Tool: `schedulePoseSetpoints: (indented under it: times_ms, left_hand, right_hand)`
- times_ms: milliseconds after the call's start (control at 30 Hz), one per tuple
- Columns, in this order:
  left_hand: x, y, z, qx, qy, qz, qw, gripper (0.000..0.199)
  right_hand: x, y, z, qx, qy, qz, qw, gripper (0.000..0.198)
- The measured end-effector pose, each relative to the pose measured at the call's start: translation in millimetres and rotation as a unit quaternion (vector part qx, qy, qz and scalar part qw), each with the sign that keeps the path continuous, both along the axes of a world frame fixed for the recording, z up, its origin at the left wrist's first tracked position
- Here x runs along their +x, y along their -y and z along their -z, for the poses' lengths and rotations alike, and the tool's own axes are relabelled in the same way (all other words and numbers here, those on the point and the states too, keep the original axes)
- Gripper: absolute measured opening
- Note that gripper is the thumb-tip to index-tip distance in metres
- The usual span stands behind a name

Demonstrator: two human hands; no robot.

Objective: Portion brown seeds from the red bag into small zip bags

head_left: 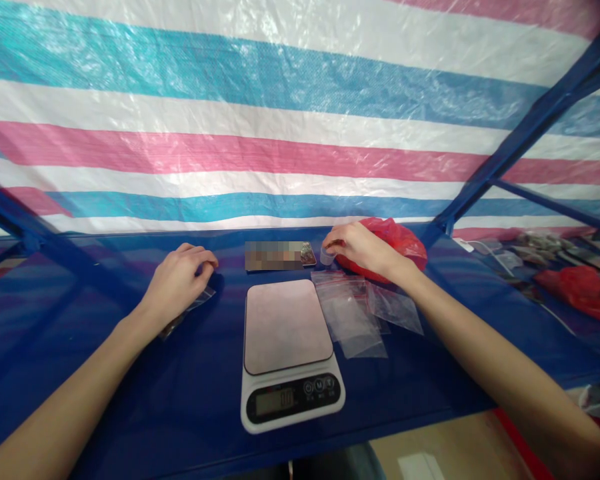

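My left hand (183,273) rests on the blue tabletop with its fingers loosely curved and nothing visible in them. Partly under its wrist lies a small clear bag (200,297) with something dark in it. My right hand (355,243) pinches a small clear plastic cup (327,256) beside a red plastic bag (403,243). Between the hands stands a white digital scale (289,327), its plate bare and its display apparently reading zero. Several clear zip bags (353,317) overlap at the scale's right side.
Behind the scale lies a flat, partly blurred object (275,257). Blue metal braces (510,133) rise at both sides before a striped plastic sheet (260,153). Farther right are another red bag (585,290) and assorted packets (540,247). The blue table's front edge (405,433) is close to me.
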State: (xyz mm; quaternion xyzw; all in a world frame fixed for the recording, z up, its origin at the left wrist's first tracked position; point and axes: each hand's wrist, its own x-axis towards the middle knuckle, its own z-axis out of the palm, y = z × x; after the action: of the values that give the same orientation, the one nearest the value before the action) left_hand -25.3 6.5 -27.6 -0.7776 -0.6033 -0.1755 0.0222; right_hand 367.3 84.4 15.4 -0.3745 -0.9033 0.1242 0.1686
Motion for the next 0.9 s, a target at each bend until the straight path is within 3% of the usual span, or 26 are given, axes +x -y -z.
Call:
schedulePoseSetpoints:
  times_ms: [600, 900]
  left_hand:
    - [2.4, 1.3, -1.5, -0.007, -0.001, 0.002, 1.000, 0.031]
    - [2.7, 2.2, 0.1, 0.003, 0.011, 0.001, 1.000, 0.029]
  right_hand:
    - [-1.7, -9.2, 0.2, -0.043, -0.015, -0.023, 0.999, 0.014]
    - [2.4, -1.7, -6.4, 0.011, -0.018, 0.002, 1.000, 0.036]
